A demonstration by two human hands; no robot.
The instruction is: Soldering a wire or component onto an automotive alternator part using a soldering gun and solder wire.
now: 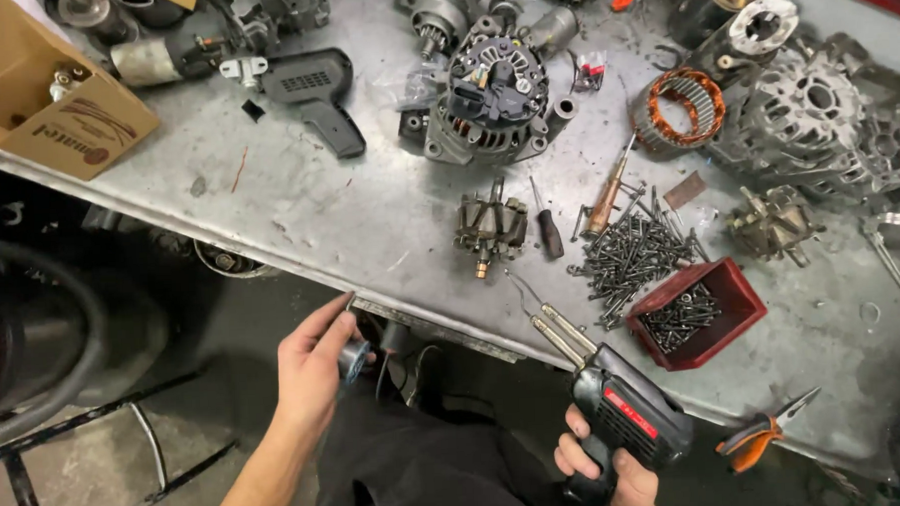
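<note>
While the person stands at the edge of a metal workbench [299,213], the left hand [315,372] is below the bench edge, fingers curled round a small grey cylindrical part [353,359], thumb and forefinger pinched near a thin metal bit sticking up toward the bench lip; what that bit is, can't tell. Right hand [602,472] is closed tight on the grip of a black soldering gun [615,402] with a red label, its two metal prongs and wire tip pointing up-left over the bench edge. On the bench just beyond the tip: a claw-pole rotor [490,232], a small black-handled screwdriver [547,225] beside it, a wooden-handled screwdriver [608,198], then a loose pile of dark screws [635,257] touching a red plastic bin [699,312] with more screws inside. Orange-handled pliers [765,434] lie right of the gun, near the bench edge. Further back: an alternator [494,97], a copper-wound stator [678,110], grey alternator housings [814,121], a black gun-shaped tool [315,93], and a cardboard box [41,93] at far left.
</note>
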